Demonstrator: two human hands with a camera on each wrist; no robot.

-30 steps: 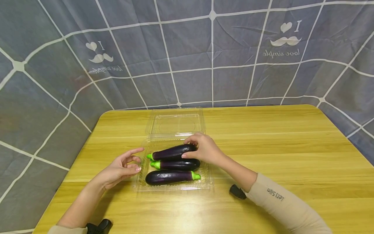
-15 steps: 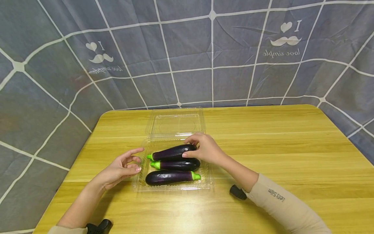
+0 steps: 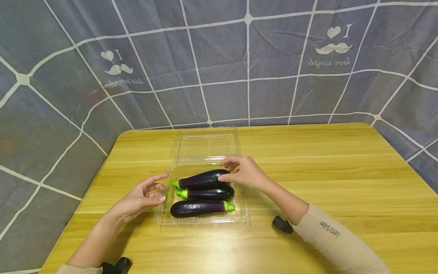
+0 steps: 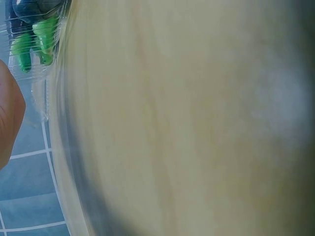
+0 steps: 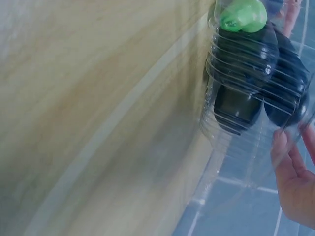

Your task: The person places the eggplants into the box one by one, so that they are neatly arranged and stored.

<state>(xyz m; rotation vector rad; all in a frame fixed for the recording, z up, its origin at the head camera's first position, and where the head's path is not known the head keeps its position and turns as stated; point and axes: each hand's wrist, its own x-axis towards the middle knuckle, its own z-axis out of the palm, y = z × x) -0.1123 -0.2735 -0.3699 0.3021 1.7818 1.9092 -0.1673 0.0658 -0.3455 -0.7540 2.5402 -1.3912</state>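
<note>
Three dark purple eggplants lie crosswise in a clear plastic clamshell box (image 3: 243,205) in the head view. The far eggplant (image 3: 202,179) and the middle eggplant (image 3: 207,193) have green stems to the left; the near eggplant (image 3: 198,208) has its stem to the right. My right hand (image 3: 247,172) hovers at the blunt end of the far eggplant, thumb and fingers spread apart. In the right wrist view, its thumb (image 5: 280,142) appears just off the eggplant ends. My left hand (image 3: 140,198), fingers loosely bent, is beside the box's left wall, holding nothing.
The box's clear lid (image 3: 205,142) lies folded back toward the far edge of the wooden table (image 3: 308,163). A grey checked curtain (image 3: 226,99) hangs behind and at both sides. Black wrist devices sit at each sleeve.
My right hand has drawn back slightly to the right and up, its thumb leaving the far eggplant's near side. The eggplants and my left hand look unmoved.
</note>
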